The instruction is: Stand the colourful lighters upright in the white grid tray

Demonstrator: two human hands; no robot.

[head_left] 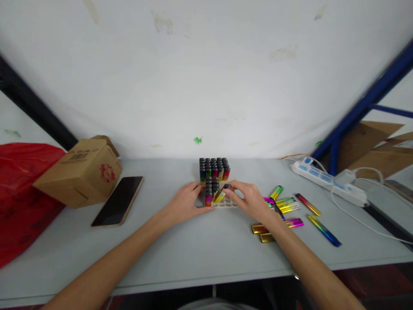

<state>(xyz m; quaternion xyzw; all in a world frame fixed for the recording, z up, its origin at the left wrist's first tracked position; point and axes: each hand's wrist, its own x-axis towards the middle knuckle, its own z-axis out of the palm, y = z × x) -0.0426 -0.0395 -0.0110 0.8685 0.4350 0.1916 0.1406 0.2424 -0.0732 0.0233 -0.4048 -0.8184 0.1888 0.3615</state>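
Lighters with black tops [208, 191] stand in rows in the left part of a pale tray with round holes [229, 203]. My left hand [187, 201] lies against the tray's left side, thumb and fingers apart, touching its edge. Between the thumb and fingers of my right hand [247, 196] is a yellow lighter [221, 197], tilted over the tray, its black top toward the fingertips. Right behind the tray stands a block of upright lighters [214, 169]. Loose shiny lighters [288, 205] lie to the right, some partly hidden by my right forearm.
A phone [118, 201] and a cardboard box [82, 172] are on the left, beside a red bag [26, 193]. At the right back is a white power strip [329, 181] with cables. A white wall [206, 86] rises behind the table [193, 254].
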